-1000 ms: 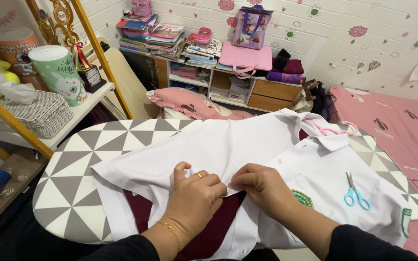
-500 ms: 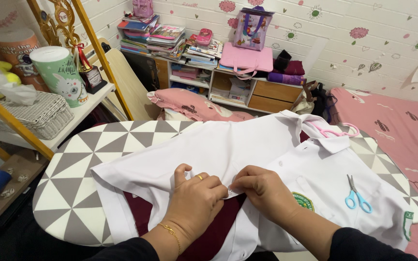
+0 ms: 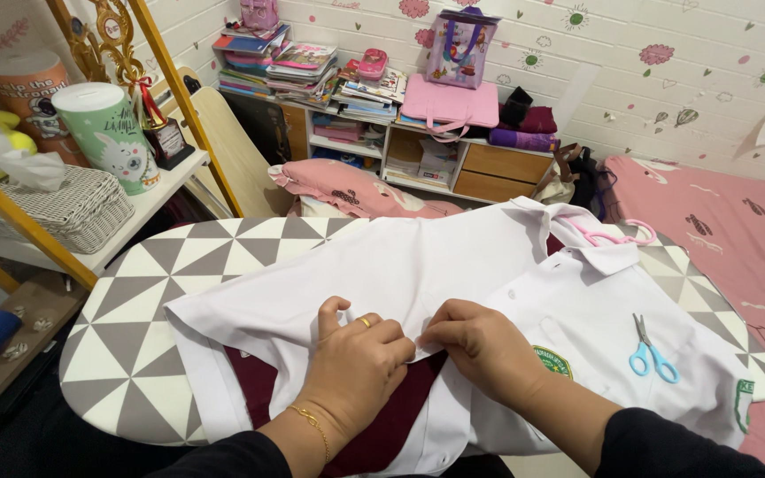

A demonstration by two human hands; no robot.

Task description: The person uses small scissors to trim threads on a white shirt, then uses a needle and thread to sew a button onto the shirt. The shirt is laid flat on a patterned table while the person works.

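**Both hands pinching the shirt's front edge, mid-board**

Starting way over on the left: there's a shelf (image 3: 148, 199) with a woven basket (image 3: 64, 212) and a green cup (image 3: 106, 133) with a bunny on it, sitting off the board's left end.

The board (image 3: 135, 292) itself has a grey and white triangle cover, and its left end is bare. A white shirt (image 3: 418, 257) lies spread across the rest, collar toward the far right corner, one sleeve reaching left. Something dark red (image 3: 382, 434) shows under the open front near the close edge.

Left hand (image 3: 356, 363) is about the middle of the board, near the close edge. Fingers curled tight, gripping the shirt's front edge, ring on one finger and a thin bracelet on the wrist. Right hand (image 3: 480, 345) is right next to it, fingertips nearly touching the left's, pinching the same edge of fabric. Whether there's anything small held between the fingers, I can't tell, it's hidden.

Further right on the shirt there's a green badge (image 3: 555, 361) just past the right wrist, then blue scissors (image 3: 648, 350) lying on the fabric, well apart from the hands. A pink hanger (image 3: 608, 235) pokes out by the collar at the far right corner.
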